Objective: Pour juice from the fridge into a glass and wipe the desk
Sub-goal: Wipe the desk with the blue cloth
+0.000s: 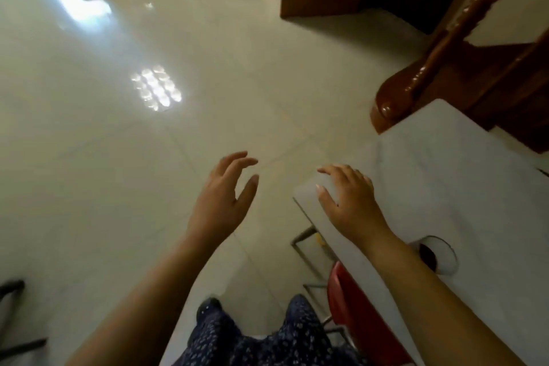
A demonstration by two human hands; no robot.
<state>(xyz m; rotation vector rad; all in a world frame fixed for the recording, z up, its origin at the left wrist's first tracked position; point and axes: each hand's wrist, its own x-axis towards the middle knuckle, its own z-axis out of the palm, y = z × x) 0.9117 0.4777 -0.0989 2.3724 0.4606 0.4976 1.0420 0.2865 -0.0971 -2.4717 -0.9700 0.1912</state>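
Desk, left grip, right grip, seemingly splayed

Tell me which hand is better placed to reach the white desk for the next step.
Right. The right hand is open over the corner of the white desk; whether it touches is unclear. The left hand is open over the floor tiles, apart from the desk. Both hold nothing.
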